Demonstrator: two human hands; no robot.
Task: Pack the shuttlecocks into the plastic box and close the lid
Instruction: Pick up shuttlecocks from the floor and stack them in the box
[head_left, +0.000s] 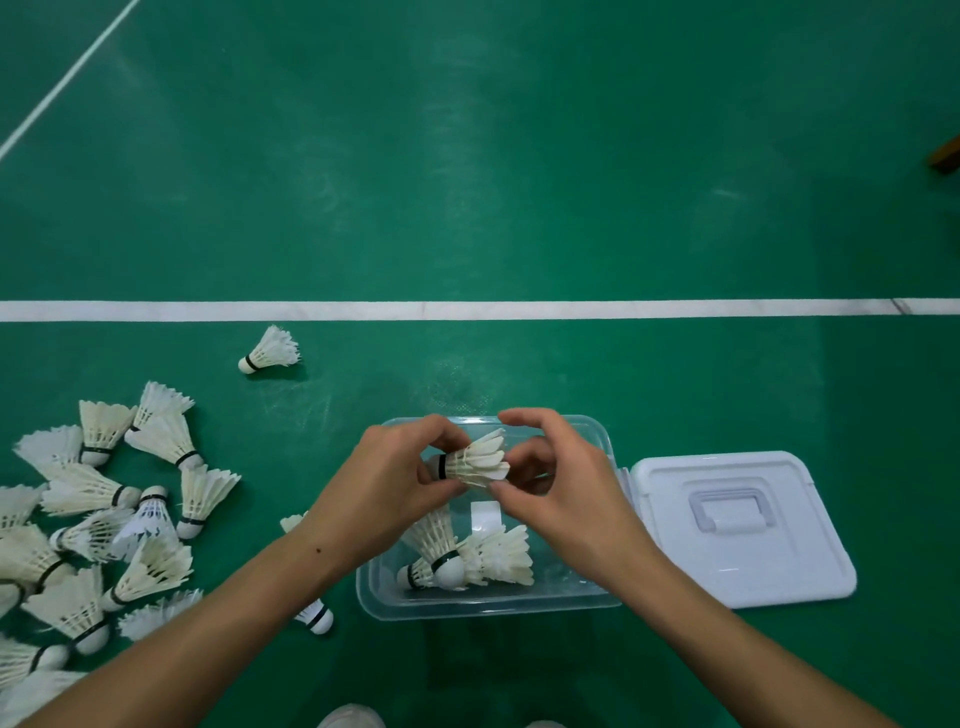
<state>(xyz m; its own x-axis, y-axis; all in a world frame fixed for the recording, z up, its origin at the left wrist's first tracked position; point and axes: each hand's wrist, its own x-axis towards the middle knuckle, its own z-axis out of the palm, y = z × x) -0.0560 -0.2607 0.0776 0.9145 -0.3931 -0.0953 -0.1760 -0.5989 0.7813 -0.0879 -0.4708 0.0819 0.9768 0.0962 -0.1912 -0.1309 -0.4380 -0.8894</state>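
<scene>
A: Left side first, what's lying there?

B: A loose pile of white feathered shuttlecocks with black-banded cork tips (98, 525), all on the green court floor (467, 156), still to be packed. One stray white shuttlecock (270, 352) is sitting apart, near the white court line (467, 310).

A: Hands?

B: My left hand (387, 486) is pinching the cork end of one white feathered shuttlecock (475, 460); my right hand (558, 480) is curling fingers round its feather skirt. Both are gripping it, held sideways over the clear plastic box (488, 605).

A: In the box?

B: A few shuttlecocks are already lying at the near end. I'm judging it best to lay this one flat beside them, squeezing lightly, since feathers crush.

A: Lid?

B: The white plastic lid with a moulded handle (737, 525) is lying just right of the box, off.
</scene>
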